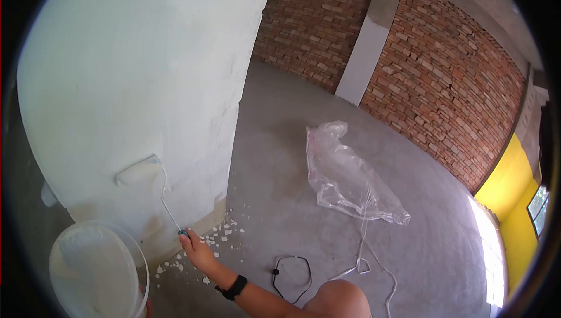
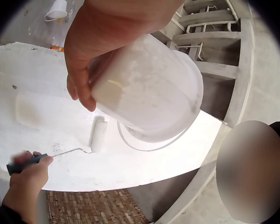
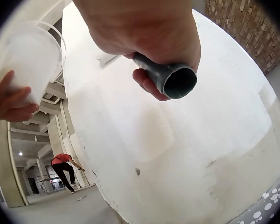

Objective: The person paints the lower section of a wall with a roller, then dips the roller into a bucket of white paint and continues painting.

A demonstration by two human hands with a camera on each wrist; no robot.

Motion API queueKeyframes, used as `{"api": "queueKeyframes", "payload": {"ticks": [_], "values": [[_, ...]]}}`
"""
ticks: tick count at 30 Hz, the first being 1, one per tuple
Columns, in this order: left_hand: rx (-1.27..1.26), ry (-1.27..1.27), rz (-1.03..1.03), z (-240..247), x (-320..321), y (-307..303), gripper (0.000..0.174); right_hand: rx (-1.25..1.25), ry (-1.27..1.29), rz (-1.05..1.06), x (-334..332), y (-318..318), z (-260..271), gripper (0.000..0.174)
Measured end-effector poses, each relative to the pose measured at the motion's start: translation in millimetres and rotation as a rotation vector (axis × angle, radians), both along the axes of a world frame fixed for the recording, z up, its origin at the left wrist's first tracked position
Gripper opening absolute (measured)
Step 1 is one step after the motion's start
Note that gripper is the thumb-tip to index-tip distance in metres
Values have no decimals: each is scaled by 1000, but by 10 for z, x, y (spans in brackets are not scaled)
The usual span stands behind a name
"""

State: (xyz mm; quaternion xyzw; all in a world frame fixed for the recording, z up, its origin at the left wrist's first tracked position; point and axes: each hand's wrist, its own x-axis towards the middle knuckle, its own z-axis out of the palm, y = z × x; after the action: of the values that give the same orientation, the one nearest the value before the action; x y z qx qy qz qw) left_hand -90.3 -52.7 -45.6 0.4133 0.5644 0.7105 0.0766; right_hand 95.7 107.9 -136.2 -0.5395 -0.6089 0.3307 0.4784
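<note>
My right hand [image 1: 198, 252] grips the dark handle of a paint roller [image 1: 138, 171]. The roller's white sleeve lies against the lower part of a white-painted wall [image 1: 140, 78], with its thin wire frame running down to my fingers. In the right wrist view, the hollow end of the handle [image 3: 179, 82] sticks out of my fist. A white plastic bucket [image 1: 87, 271] is held up close to the wall by my left hand [image 2: 112, 32], whose fingers bend around its base. From the head view, that hand is mostly hidden behind the bucket.
White paint splatters [image 1: 225, 231] dot the grey floor at the wall's foot. A crumpled clear plastic sheet [image 1: 350, 172], white cord [image 1: 388, 271] and a black loop [image 1: 292, 258] lie to the right. Another person [image 3: 64, 169] bends over farther back.
</note>
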Motion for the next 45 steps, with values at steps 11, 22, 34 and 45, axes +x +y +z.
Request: {"api": "queueKeyframes", "payload": {"ticks": [11,22,34,45], "values": [[-301,1008,331,277,60,-59,71,-164,14,47,-38,-201,-703,40],[-281,848,321,196,96,-94,71,-231,-243,-22,124,-432,-1663,45],[-216,1008,258,-636,-424,-156,72,-260,-282,-116,300,-607,-1718,45],[152,-1168,-553,-31,-51,-210,73,74,165,-1,64,12,-480,27]]}}
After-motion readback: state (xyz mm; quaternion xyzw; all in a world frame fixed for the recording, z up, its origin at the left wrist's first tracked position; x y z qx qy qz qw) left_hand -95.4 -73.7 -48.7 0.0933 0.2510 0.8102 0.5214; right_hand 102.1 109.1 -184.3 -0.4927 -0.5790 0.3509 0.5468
